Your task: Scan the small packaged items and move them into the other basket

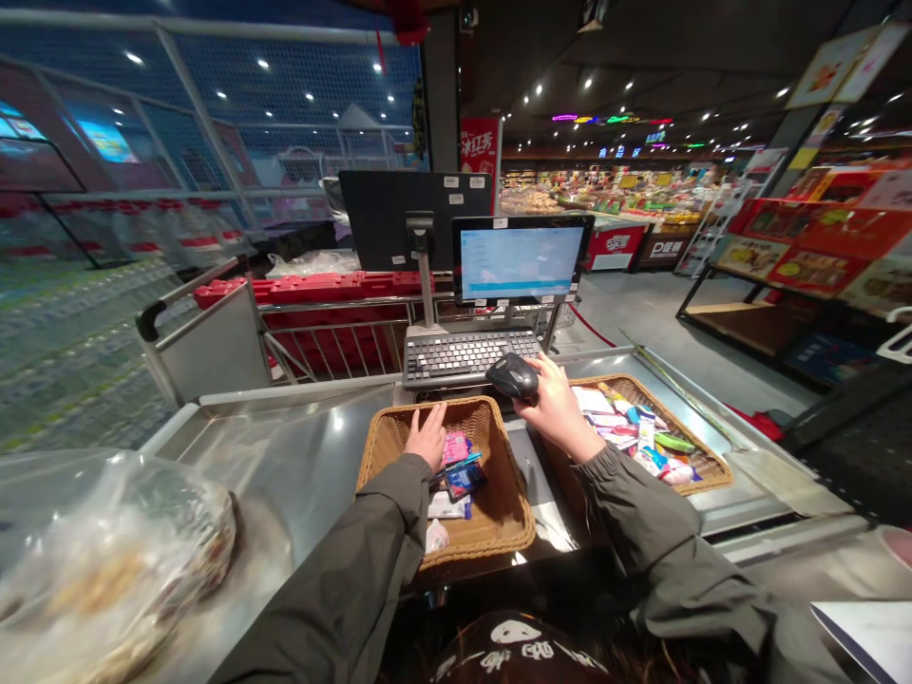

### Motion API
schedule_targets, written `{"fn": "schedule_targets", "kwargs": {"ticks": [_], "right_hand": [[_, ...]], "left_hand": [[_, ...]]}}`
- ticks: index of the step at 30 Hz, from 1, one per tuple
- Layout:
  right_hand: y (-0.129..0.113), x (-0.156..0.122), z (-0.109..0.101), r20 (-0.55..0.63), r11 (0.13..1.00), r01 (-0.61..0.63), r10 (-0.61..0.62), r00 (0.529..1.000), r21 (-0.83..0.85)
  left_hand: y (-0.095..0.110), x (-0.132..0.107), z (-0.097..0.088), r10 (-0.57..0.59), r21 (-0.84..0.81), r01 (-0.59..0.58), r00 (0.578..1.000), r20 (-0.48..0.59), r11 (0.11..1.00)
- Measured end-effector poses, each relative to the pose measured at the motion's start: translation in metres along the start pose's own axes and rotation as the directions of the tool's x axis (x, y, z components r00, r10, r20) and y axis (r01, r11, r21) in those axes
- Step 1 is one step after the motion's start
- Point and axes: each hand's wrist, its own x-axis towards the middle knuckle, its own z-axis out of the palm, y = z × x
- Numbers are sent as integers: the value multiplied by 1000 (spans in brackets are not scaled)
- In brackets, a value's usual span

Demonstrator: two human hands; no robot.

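Checkout worktop [285, 456] of polished steel, viewed from above, on which two wicker baskets are set side by side. The left hand [427, 437] is lowered into the left basket [377, 446], fingers spread flat and holding nothing, laid against the inner far wall just beside a pink packet [456, 446]. Further small packets, among them a dark blue one [465, 480] and a white one [447, 506], are seen lying on the basket floor near the wrist. The right hand [554, 404] is closed round a black handheld scanner [513, 377], which is held above the gap between the baskets and just in front of the keyboard [463, 356]. The right basket [702, 465] is filled with assorted small packets [641, 437] and is partly covered by the right forearm. Behind the keyboard a lit monitor [520, 258] is mounted on a stand, and a second screen [413, 218] is seen from the back. A clear plastic bag [106, 551] with contents that cannot be made out is seen resting on the worktop at the near left. Red shelving with boxed goods [819, 247] is ranged at the far right
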Motion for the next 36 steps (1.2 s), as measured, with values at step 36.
{"fn": "schedule_targets", "kwargs": {"ticks": [36], "right_hand": [[158, -37, -108, -213, 964, -260, 243, 946, -55]], "left_hand": [[233, 236, -44, 136, -95, -140, 990, -46, 986]]}}
